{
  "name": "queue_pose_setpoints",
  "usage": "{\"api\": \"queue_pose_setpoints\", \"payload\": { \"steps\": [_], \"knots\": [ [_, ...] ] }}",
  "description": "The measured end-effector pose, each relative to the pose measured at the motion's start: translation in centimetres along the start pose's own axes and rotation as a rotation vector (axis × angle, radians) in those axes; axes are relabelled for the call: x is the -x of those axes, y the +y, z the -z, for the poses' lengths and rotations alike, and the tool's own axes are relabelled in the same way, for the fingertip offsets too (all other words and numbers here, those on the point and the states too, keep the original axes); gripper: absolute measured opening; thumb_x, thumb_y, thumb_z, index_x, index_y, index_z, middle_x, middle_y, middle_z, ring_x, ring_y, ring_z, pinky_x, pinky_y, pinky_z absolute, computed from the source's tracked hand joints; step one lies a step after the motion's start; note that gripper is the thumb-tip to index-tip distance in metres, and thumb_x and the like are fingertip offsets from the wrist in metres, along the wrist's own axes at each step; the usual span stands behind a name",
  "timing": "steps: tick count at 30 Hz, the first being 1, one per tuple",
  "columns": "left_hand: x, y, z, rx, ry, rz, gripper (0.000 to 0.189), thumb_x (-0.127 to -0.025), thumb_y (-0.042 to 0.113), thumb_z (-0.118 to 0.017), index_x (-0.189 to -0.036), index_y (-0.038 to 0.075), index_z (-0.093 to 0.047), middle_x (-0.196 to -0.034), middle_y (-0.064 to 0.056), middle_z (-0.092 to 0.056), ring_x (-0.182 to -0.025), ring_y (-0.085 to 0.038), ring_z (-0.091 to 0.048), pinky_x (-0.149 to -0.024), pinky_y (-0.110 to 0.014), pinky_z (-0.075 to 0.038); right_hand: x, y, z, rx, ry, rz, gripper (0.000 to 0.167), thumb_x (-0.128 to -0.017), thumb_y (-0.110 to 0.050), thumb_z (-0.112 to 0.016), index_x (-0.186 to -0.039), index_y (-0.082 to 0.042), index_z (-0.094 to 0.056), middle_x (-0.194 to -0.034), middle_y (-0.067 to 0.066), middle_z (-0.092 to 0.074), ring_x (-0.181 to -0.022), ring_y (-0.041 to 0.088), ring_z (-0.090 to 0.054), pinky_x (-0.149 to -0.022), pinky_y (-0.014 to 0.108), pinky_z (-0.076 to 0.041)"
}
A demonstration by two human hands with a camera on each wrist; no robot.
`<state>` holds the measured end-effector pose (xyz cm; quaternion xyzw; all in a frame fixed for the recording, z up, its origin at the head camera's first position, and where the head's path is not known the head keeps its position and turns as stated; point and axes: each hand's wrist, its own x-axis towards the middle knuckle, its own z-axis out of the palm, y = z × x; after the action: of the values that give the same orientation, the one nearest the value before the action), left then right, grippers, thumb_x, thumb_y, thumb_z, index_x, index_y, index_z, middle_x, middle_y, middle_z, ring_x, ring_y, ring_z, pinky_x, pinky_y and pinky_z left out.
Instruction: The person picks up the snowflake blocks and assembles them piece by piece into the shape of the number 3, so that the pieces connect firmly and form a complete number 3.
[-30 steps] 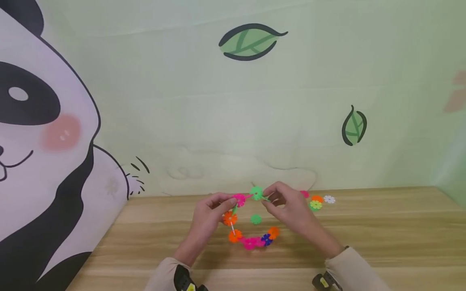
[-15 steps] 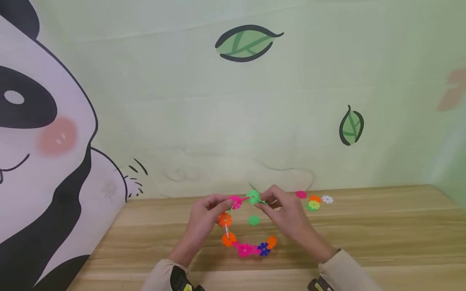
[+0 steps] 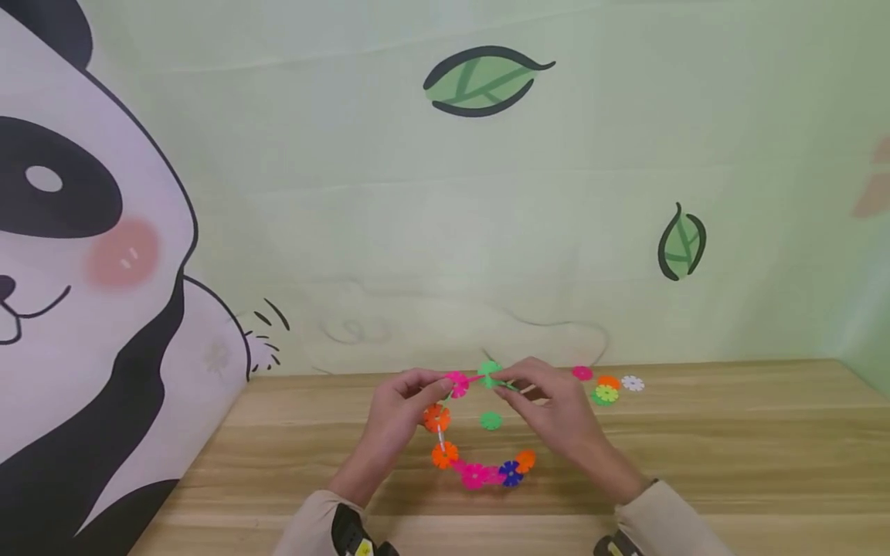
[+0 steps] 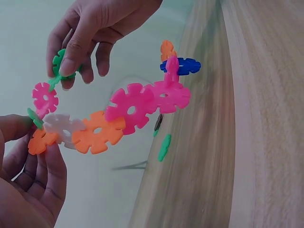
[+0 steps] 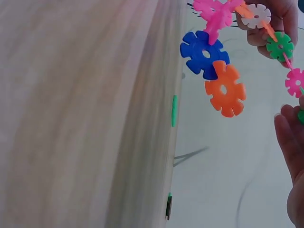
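Above the tabletop [image 3: 730,455], a curved chain of flower discs [image 4: 138,98] is held, its green end disc [image 4: 57,59] pinched by the right hand [image 3: 554,401], its left side by the left hand [image 3: 396,411]. The orange end disc [image 3: 527,461] is suspended below, nearer the right hand.

Soft, moderately bright light spreads evenly through the room, its source out of my sight. Across the green printed backdrop [image 3: 334,232] it looks flat and slightly hazy, with a pale sheen streaking the right-hand corner. On the wooden table [image 3: 730,440], only faint, blurry-edged shadow gathers beneath the chain of plastic flower discs [image 3: 470,479]. Seen from the wrists, everything turns dimmer and cooler; the right one smears the nearby wood grain, though the blue disc [image 5: 194,53] keeps fairly crisp edges. From the head, fine detail at the right hand [image 3: 556,398] goes soft.
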<state>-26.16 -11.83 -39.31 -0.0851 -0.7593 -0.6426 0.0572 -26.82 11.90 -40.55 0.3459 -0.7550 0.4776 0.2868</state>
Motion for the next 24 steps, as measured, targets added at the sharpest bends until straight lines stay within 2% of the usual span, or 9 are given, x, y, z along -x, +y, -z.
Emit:
{"api": "queue_pose_setpoints", "payload": {
  "steps": [11, 18, 24],
  "knots": [
    [0.05, 0.11, -0.10, -0.012, 0.012, 0.004, 0.023, -0.099, 0.028, -0.077, -0.109, 0.007, -0.081, -0.099, -0.004, -0.075, -0.091, -0.020, -0.065, -0.071, -0.027, -0.055, 0.21, -0.01, -0.13, -0.042, 0.007, 0.024, 0.031, -0.082, 0.016, -0.082, -0.104, -0.006, -0.077, -0.096, 0.004, -0.076, -0.079, 0.017, -0.073, -0.065, 0.029, -0.065],
    [0.03, 0.10, -0.07, -0.001, 0.005, -0.001, 0.023, -0.099, 0.027, -0.078, -0.108, 0.006, -0.081, -0.098, -0.004, -0.075, -0.090, -0.020, -0.065, -0.071, -0.027, -0.054, 0.07, 0.21, 0.34, -0.092, -0.044, 0.073, 0.032, -0.087, 0.014, -0.080, -0.114, -0.004, -0.079, -0.098, 0.004, -0.076, -0.083, 0.019, -0.073, -0.070, 0.031, -0.066],
    [-0.10, -0.13, -0.06, 0.017, -0.015, 0.001, 0.019, -0.098, 0.023, -0.078, -0.107, 0.007, -0.082, -0.098, -0.004, -0.074, -0.093, -0.025, -0.066, -0.068, -0.025, -0.054, 0.08, 0.18, 0.60, -0.125, -0.050, 0.032, 0.028, -0.087, 0.012, -0.081, -0.108, -0.006, -0.080, -0.099, 0.005, -0.077, -0.083, 0.019, -0.074, -0.075, 0.030, -0.065]
  ]
}}
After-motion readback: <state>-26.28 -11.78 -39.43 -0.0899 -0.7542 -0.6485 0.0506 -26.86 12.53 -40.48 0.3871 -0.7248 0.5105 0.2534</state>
